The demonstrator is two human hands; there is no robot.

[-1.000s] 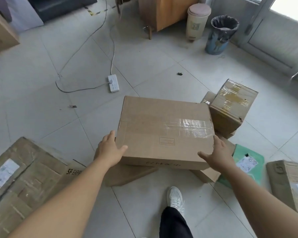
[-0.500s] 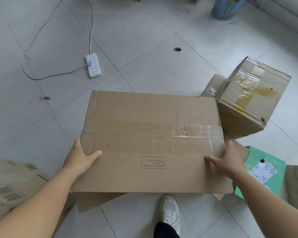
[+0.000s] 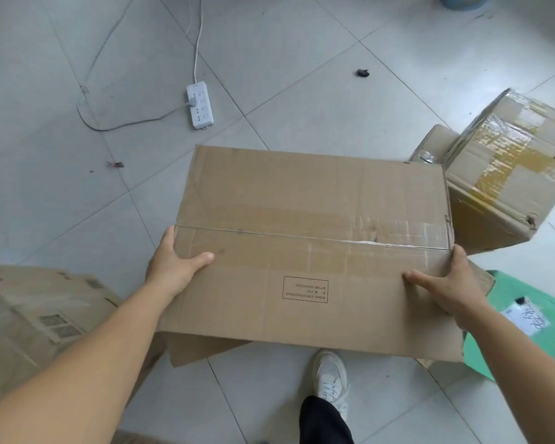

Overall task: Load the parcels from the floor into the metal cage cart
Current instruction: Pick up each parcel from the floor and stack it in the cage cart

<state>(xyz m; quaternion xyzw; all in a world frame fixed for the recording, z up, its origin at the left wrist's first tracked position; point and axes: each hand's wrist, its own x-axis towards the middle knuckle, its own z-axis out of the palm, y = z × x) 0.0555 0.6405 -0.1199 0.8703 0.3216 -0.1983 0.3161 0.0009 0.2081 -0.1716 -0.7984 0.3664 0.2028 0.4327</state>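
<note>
The large flat cardboard box (image 3: 314, 245) sat between the person's two hands, raised over other parcels lying on the tiled floor (image 3: 302, 91). The left hand (image 3: 173, 267) gripped its left edge with the thumb laid across the top, and the right hand (image 3: 446, 290) held the right edge the same way; the fingers below were hidden. The metal cage cart was not in view.

The grip was at the sides only, so a wide, thin box like this could likely sag or tip forward and slide free if the load inside shifted. The worn tape along its seam looked weak. A white shoe (image 3: 330, 376) stood just under the near edge, so a drop would probably land on it.

To the right, a taped brown box (image 3: 507, 174) lay tilted, close to the held box's far corner, and a green mailer (image 3: 510, 315) lay near the right wrist; another carton (image 3: 39, 315) lay to the left. Ahead the floor was open except for a power strip (image 3: 200, 105) and its trailing cable, a likely trip point
</note>
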